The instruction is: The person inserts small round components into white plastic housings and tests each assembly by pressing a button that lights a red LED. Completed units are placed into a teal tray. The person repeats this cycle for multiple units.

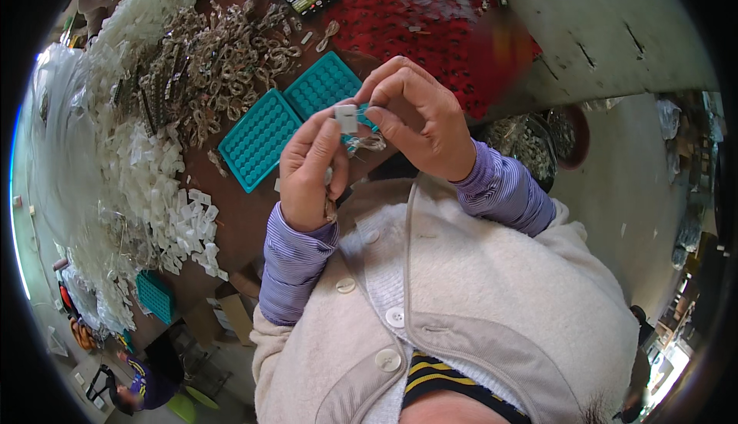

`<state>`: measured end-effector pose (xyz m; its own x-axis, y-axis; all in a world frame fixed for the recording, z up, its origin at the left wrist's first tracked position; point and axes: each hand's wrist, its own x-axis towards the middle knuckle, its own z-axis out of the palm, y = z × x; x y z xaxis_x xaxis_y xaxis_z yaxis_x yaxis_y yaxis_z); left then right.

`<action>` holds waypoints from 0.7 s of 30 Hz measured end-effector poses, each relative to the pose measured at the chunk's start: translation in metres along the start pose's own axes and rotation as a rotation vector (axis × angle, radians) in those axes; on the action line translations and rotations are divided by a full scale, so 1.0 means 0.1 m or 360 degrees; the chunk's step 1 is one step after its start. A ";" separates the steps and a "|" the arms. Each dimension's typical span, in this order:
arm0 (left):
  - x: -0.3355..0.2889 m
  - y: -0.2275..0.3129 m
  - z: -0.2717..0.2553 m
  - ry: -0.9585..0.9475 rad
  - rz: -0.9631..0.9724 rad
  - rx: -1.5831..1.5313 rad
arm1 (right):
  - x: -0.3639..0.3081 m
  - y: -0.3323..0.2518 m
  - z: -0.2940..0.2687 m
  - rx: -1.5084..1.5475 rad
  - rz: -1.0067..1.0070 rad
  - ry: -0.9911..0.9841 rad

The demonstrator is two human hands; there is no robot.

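Two rectangular teal plastic trays, the nearer one (260,139) and the farther one (324,84), lie edge to edge on a brown tabletop (240,228), both moulded in rows of rounded cells; whether the cells hold anything is too small to tell. To the right, a round reddish-brown tub (586,136) contains shiny, crinkled grey matter that cannot be made out.

Just over the trays' near side, the left hand (311,169) pinches a small, flat, white rectangular plastic piece (347,119) between thumb and fingers. The right hand (419,123), thumb and forefinger closed together, grips a slim teal piece (369,116) right beside it. A looped pale cord (372,142) hangs beneath.

Left of the trays spreads a tangled heap of brownish coiled cords (223,63), bordered by a loose pile of translucent white plastic tabs (196,228). Beyond lies a red, dark-speckled sheet (369,9).
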<state>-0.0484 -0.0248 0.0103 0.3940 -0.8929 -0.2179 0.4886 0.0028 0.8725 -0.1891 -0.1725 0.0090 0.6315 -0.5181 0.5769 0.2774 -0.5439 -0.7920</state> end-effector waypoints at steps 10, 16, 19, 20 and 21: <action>-0.25 0.09 -0.22 0.0067 0.0126 0.0349 | 0.05 -0.16 0.24 -0.0410 -0.0359 -0.0291; -0.26 0.09 -0.40 0.0188 0.0352 -0.0007 | 0.38 0.26 0.12 -0.0529 -0.0146 -0.0319; -0.13 0.13 -0.46 0.0091 0.0258 -0.0394 | 0.80 0.73 0.06 -0.1008 -0.0288 -0.0337; -0.11 0.14 -0.45 0.0101 0.0210 -0.0576 | 0.91 0.87 0.10 -0.1091 -0.0327 -0.0413; -0.08 0.14 -0.44 -0.0047 0.0184 -0.0686 | 0.98 0.98 0.15 -0.1203 -0.0292 -0.0514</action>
<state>-0.0101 0.0018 0.0054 0.4457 -0.8882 -0.1115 0.7250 0.2851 0.6269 -0.0896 -0.2664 -0.0148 0.8318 -0.2265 0.5068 -0.0909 -0.9563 -0.2781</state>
